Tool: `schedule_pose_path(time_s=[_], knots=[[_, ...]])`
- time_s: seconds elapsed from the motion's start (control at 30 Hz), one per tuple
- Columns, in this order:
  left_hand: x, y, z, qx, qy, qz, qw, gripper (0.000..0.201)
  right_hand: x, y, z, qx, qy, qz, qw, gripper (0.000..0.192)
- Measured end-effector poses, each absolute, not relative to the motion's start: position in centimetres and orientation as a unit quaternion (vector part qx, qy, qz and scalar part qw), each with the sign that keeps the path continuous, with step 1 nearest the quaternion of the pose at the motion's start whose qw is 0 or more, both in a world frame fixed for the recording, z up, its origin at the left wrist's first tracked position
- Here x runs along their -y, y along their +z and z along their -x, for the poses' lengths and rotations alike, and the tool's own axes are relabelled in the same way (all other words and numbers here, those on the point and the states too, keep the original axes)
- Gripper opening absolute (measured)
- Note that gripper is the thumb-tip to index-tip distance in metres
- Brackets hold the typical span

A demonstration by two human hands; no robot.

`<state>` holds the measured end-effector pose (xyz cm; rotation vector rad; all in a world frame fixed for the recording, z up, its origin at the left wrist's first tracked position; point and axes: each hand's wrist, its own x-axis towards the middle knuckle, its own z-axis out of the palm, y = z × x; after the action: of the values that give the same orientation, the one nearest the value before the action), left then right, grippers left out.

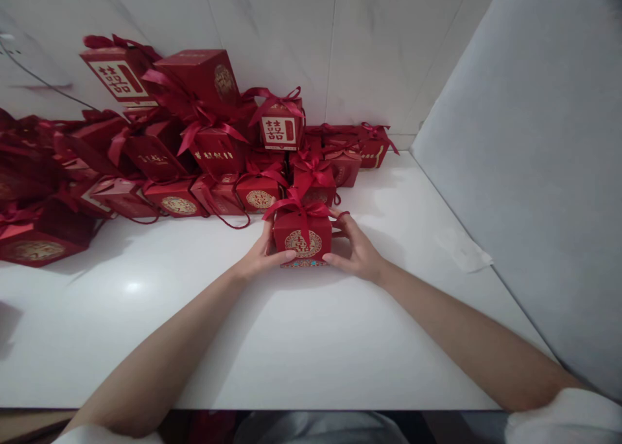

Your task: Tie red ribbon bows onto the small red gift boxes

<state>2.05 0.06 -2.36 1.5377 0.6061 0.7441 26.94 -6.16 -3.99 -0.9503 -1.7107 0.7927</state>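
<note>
Between my two hands is a red gift box [291,227] with a gold round emblem on its front and a red ribbon bow on top. My left hand [260,253] grips its left side, the thumb lying across the lower front corner. On the opposite side my right hand [357,246] holds the box, thumb at the front and fingers behind. The box is upright, close in front of another bow-tied red box [315,191]. Whether its base rests on the table I cannot tell.
Several red gift boxes [168,198] are piled along the marbled wall [282,29], stacked higher at the left. A grey panel [534,139] borders the white table [340,347] on the right. A white tissue-like piece [466,253] lies near that panel. A cable [48,84] hangs at upper left.
</note>
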Motion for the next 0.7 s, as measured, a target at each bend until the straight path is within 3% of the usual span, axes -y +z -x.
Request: schedule_pose_path(time_s=[0.1, 0.3, 0.43, 0.5, 0.57, 0.7], knots=[[-0.4, -2.4, -2.3, -0.252, 0.388, -0.611, 0.643, 0.069, 6.1, -3.9, -27.0, 0.698, 0.331, 0.393, 0.499, 0.076], [-1.6, -1.1, -2.4, -0.268, 0.467, -0.495, 0.682, 0.075, 5.8, -4.1, -27.0, 0.722, 0.268, 0.427, 0.473, 0.030], [-2.0, -1.2, -2.2, -0.286, 0.473, -0.475, 0.685, 0.068, 5.7, -4.1, -27.0, 0.698, 0.254, 0.477, 0.470, 0.013], [-2.0, -1.4, -2.3, -0.294, 0.486, -0.490, 0.662, 0.059, 5.7, -3.8, -26.9, 0.684, 0.259, 0.491, 0.472, 0.012], [-2.0, -1.6, -2.4, -0.299, 0.488, -0.523, 0.632, 0.054, 5.8, -3.7, -26.9, 0.694, 0.261, 0.496, 0.452, 0.024], [-2.6, -1.3, -1.7, -0.301, 0.453, -0.600, 0.586, 0.059, 5.7, -3.6, -26.8, 0.716, 0.247, 0.499, 0.422, 0.038]])
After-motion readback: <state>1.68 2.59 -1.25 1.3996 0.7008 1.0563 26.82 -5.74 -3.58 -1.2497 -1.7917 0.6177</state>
